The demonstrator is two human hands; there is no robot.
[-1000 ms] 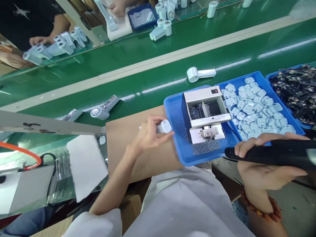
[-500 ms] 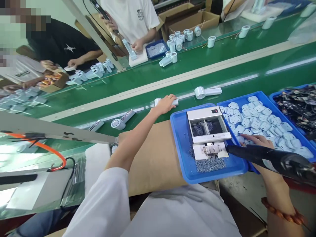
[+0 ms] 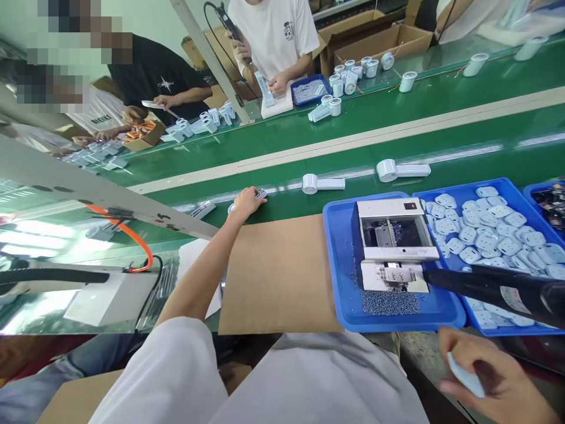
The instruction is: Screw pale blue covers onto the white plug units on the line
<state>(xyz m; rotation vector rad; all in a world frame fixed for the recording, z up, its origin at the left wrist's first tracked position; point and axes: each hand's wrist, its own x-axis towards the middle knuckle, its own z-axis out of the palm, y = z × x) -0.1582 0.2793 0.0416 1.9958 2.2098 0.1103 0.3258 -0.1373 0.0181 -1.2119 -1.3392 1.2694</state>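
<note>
My left hand point(image 3: 246, 202) reaches out to the near edge of the green conveyor belt point(image 3: 397, 112) and closes over a white fan unit point(image 3: 260, 193) lying there. My right hand point(image 3: 489, 377) is low at the bottom right, pinching a pale plastic cap point(image 3: 461, 374). Just above it a black electric screwdriver point(image 3: 498, 290) stretches across, its tip at the metal screw feeder point(image 3: 392, 247); my right hand is not on it. The feeder stands in a blue tray point(image 3: 339, 259) with loose screws point(image 3: 388, 302).
A second blue tray point(image 3: 459, 189) holds several pale caps point(image 3: 485, 235). A cardboard sheet point(image 3: 278, 271) covers the bench before me. Two more white fan units point(image 3: 322, 184) point(image 3: 401, 169) lie on the belt. Other people work across the belt among more fan parts.
My left hand left one fan unit on the belt, then moved left onto another. My right hand came off the screwdriver, reached into the cap tray and dropped low with a cap.
</note>
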